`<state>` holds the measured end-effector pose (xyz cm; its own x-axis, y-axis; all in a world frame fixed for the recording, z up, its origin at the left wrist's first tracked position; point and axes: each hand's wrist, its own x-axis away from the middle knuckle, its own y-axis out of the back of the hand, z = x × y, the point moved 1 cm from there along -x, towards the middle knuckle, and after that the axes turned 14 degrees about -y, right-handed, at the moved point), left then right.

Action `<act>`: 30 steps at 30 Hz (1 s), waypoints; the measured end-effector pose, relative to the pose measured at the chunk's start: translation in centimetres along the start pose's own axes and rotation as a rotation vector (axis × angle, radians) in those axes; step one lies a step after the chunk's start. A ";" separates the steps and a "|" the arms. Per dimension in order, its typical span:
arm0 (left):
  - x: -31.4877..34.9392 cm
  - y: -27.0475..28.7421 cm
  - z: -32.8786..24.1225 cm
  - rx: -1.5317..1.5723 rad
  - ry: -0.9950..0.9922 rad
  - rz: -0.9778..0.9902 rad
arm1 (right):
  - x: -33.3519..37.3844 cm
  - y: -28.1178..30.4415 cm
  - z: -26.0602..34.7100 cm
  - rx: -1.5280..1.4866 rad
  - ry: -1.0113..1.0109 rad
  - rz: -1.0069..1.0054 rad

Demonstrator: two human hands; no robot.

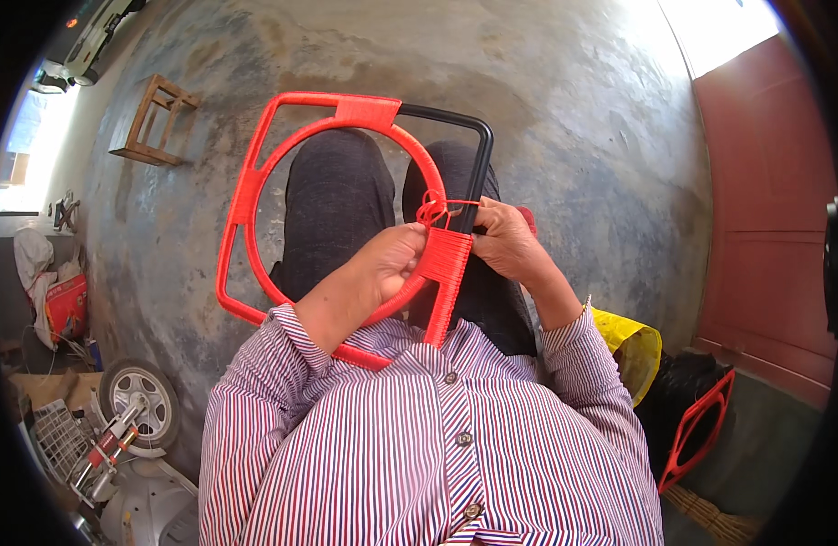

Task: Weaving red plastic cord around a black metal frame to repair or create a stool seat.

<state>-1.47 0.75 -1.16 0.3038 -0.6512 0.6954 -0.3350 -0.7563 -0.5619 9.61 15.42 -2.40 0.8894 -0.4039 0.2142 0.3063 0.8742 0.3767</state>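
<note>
1. The rounded-square frame point(369, 111) tilts across your trousered thighs point(337, 205), its near edge by your striped shirt point(350, 437). It looks stiff and fairly light, being open tubing; steady it by the side rail, beside the right-hand wrapped joint.
2. Its inner ring point(425, 156) lies mostly left of your hands; the right-hand rail runs between them.
3. The bare black tube point(482, 155) forms the far-right corner, just above your right hand. It has a smooth sheen and probably slips more than the wrapped parts.
4. Your left hand point(401, 257) curls closed over the ring's opening, knuckles against the joint, apparently steadying the frame.
5. Your right hand point(507, 238) bends in from outside the rail; its fingertips are partly hidden, so you cannot tell what they pinch.
6. The red cord point(433, 207) loops loosely above your left hand, one strand crossing the tube toward your right. It looks soft, thin and easily tangled.
</note>
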 end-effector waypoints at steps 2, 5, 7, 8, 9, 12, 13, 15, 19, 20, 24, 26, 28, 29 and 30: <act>0.3 -0.7 -0.3 0.013 -0.005 0.020 | 0.0 -0.2 -0.4 -0.035 0.054 -0.006; 0.5 -1.2 -0.4 0.042 -0.039 0.056 | 0.9 0.1 0.1 0.053 -0.123 -0.127; 0.5 -1.2 -0.4 0.047 -0.085 0.069 | 1.5 1.1 -1.2 -0.148 -0.068 -0.158; 0.4 -1.0 -0.3 0.043 -0.114 0.068 | 1.8 1.6 -1.6 -0.247 -0.041 -0.174; 0.4 -0.9 -0.3 0.038 -0.139 0.067 | 2.1 1.7 -1.7 -0.334 -0.061 -0.135; 0.8 -0.6 -0.1 0.039 -0.256 0.124 | 3.2 1.6 -0.6 -0.510 -0.112 -0.047; 0.9 -0.6 0.0 0.045 -0.273 0.155 | 3.2 1.6 -0.6 -0.591 -0.101 -0.064; 1.2 -0.5 -0.1 0.058 -0.308 0.216 | 3.2 1.4 -0.6 -0.754 -0.078 -0.096; 0.7 0.3 0.2 0.052 -0.333 0.251 | 3.0 1.7 -0.4 -1.260 -0.221 -0.116; 0.5 0.6 0.1 0.048 -0.339 0.264 | 3.1 2.2 -0.2 -1.434 -0.169 -0.110; 2.0 -1.7 -0.3 -0.020 -0.379 0.093 | 3.0 2.6 1.0 -1.284 -0.003 0.045; 1.9 -1.6 -0.2 -0.012 -0.395 0.130 | 3.0 2.5 0.6 -1.242 0.062 0.249; 1.7 -0.8 -0.1 0.005 -0.388 0.173 | 2.9 2.2 0.7 -1.245 -0.013 0.185; 1.5 -0.2 0.1 0.018 -0.370 0.200 | 2.8 2.1 0.8 -1.246 -0.051 0.152; 1.4 -0.1 0.0 0.031 -0.350 0.229 | 2.7 2.1 1.0 -1.237 -0.083 0.087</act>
<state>-1.00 -0.13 -0.12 0.5109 -0.7806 0.3601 -0.4038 -0.5877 -0.7011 12.29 15.87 -0.15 0.9124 -0.3087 0.2689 0.4016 0.5477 -0.7340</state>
